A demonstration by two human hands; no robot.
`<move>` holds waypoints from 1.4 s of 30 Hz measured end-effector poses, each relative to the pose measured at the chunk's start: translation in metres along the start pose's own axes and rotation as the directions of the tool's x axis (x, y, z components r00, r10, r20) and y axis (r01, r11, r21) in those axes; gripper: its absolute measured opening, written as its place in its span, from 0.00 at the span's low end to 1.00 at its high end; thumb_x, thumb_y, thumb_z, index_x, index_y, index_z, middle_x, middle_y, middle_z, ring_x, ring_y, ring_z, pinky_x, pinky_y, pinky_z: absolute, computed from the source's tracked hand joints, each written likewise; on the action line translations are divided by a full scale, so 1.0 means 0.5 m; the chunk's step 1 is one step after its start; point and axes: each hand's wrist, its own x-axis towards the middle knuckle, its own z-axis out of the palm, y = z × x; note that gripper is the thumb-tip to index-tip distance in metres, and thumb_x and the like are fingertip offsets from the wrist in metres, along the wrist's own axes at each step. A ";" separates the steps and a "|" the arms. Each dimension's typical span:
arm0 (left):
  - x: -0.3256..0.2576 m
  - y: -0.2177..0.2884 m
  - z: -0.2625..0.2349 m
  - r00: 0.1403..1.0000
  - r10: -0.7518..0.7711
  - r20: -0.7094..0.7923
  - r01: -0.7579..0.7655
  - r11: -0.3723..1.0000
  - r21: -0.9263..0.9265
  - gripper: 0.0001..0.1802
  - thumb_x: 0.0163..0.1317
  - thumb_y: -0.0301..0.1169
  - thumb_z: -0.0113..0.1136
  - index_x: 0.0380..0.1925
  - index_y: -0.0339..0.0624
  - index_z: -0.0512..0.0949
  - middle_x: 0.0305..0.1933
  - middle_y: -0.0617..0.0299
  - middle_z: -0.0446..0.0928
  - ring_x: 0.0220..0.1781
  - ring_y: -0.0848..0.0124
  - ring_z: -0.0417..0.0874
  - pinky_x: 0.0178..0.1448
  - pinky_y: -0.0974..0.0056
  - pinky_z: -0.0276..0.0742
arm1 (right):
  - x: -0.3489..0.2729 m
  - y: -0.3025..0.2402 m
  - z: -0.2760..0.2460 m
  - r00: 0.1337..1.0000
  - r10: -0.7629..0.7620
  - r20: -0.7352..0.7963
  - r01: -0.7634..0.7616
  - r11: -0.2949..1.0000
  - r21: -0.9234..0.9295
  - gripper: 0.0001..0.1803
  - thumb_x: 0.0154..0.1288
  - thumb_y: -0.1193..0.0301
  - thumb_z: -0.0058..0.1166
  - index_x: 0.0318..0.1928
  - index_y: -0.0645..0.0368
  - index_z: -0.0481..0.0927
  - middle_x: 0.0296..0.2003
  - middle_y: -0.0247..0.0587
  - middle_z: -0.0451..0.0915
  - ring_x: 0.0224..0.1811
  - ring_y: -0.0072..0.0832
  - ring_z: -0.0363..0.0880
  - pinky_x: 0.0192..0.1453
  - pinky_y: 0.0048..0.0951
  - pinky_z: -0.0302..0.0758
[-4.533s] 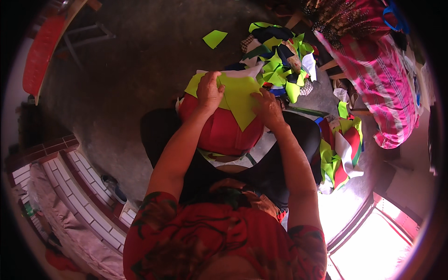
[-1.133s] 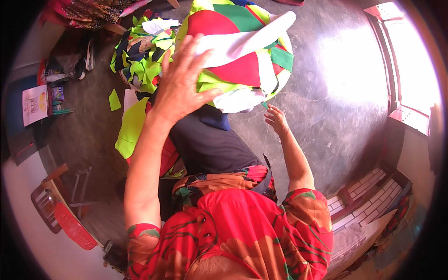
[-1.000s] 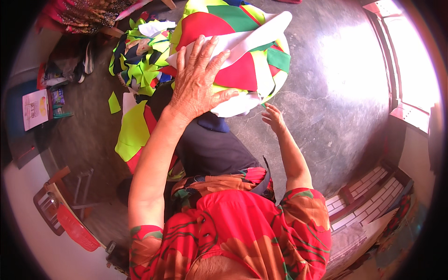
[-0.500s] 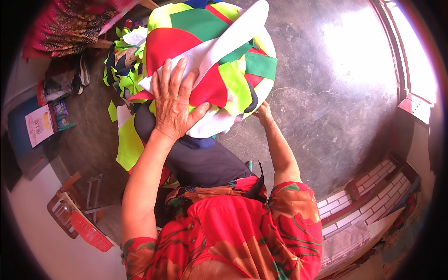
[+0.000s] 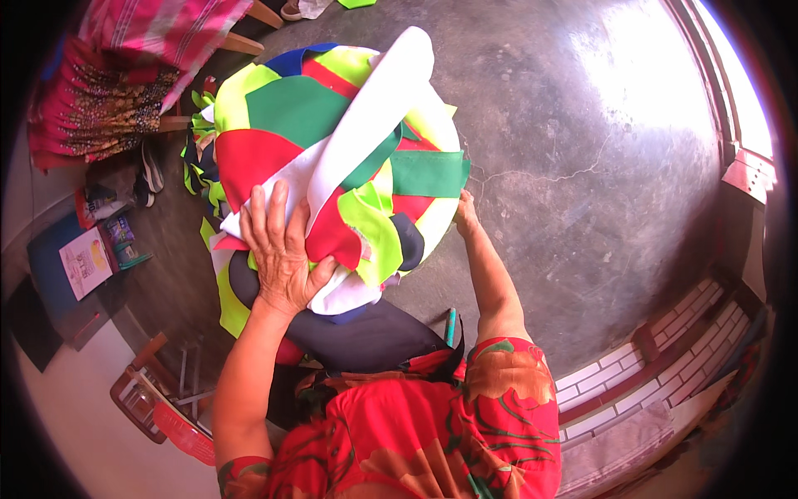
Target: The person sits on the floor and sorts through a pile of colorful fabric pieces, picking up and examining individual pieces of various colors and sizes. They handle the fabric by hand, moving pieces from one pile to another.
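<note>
A big rounded bundle of fabric scraps (image 5: 299, 108), in red, green, white, lime and navy, rests in front of my lap. A rolled white strip (image 5: 374, 108) crosses its top and sticks out at the far side. My left hand (image 5: 283, 258) lies on the near left of the bundle, fingers spread over red and white pieces. At the right edge, my right hand (image 5: 467, 213) is curled against the bundle's side, its fingertips partly hidden by the cloth. Dark cloth (image 5: 366, 337) covers my lap just below.
More scraps (image 5: 202, 158) lie on the floor behind the bundle's left side. Pink draped cloth (image 5: 158, 41) hangs over wooden legs at the upper left. Shoes (image 5: 150, 175), a blue box (image 5: 62, 258) and a red plastic basket (image 5: 179, 432) are at the left. White brickwork (image 5: 615, 382) runs along the lower right.
The bundle and both my hands appear lower and further left in the picture, as the whole view has shifted. My hands keep the same places on the bundle.
</note>
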 end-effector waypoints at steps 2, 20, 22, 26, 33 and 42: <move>-0.002 0.001 -0.001 1.000 -0.009 0.022 0.009 1.000 0.006 0.44 0.62 0.67 0.34 0.65 0.44 0.61 0.74 0.51 0.50 0.76 0.46 0.44 0.71 0.37 0.39 | 0.016 0.000 0.004 1.000 0.018 0.010 -0.018 1.000 0.025 0.28 0.61 0.67 0.60 0.62 0.49 0.71 0.69 0.33 0.42 0.55 0.33 0.72 0.49 0.42 0.78; -0.007 -0.004 0.008 0.998 0.017 -0.056 -0.017 1.000 0.001 0.41 0.63 0.65 0.37 0.64 0.47 0.63 0.74 0.54 0.52 0.76 0.47 0.47 0.71 0.36 0.42 | -0.168 -0.181 0.017 0.911 -0.247 -0.331 0.362 0.862 0.355 0.13 0.56 0.80 0.60 0.44 0.58 0.80 0.28 0.28 0.77 0.22 0.14 0.68 0.24 0.15 0.66; -0.011 -0.002 0.007 0.998 0.010 -0.064 -0.010 1.000 0.005 0.40 0.63 0.65 0.37 0.64 0.47 0.63 0.74 0.55 0.51 0.76 0.48 0.47 0.71 0.36 0.42 | -0.238 -0.262 0.019 0.902 -0.323 -0.286 0.425 0.782 0.457 0.12 0.59 0.80 0.58 0.44 0.58 0.80 0.29 0.29 0.78 0.24 0.15 0.71 0.27 0.17 0.69; -0.012 -0.001 0.004 0.997 0.002 -0.073 -0.002 1.000 0.005 0.39 0.62 0.64 0.41 0.63 0.47 0.64 0.74 0.55 0.50 0.76 0.49 0.45 0.71 0.35 0.41 | -0.400 -0.428 0.045 0.768 -0.632 -0.100 0.592 0.643 0.486 0.12 0.64 0.78 0.56 0.48 0.59 0.80 0.36 0.33 0.80 0.31 0.19 0.75 0.37 0.21 0.74; -0.011 0.004 -0.003 0.991 0.020 -0.134 -0.021 1.000 -0.011 0.38 0.59 0.57 0.50 0.63 0.46 0.64 0.74 0.55 0.51 0.77 0.50 0.45 0.73 0.38 0.42 | -0.539 -0.561 0.181 0.613 -0.756 0.229 0.776 0.522 -0.355 0.23 0.57 0.71 0.65 0.55 0.53 0.79 0.39 0.26 0.73 0.35 0.14 0.69 0.43 0.19 0.71; -0.021 -0.004 0.017 0.974 0.011 -0.224 -0.017 1.000 -0.026 0.36 0.58 0.58 0.53 0.60 0.47 0.67 0.72 0.56 0.54 0.76 0.52 0.48 0.72 0.37 0.44 | -0.567 -0.575 0.219 0.506 -0.843 0.180 0.574 0.173 -0.801 0.12 0.52 0.66 0.67 0.34 0.60 0.82 0.31 0.44 0.78 0.33 0.33 0.79 0.39 0.33 0.75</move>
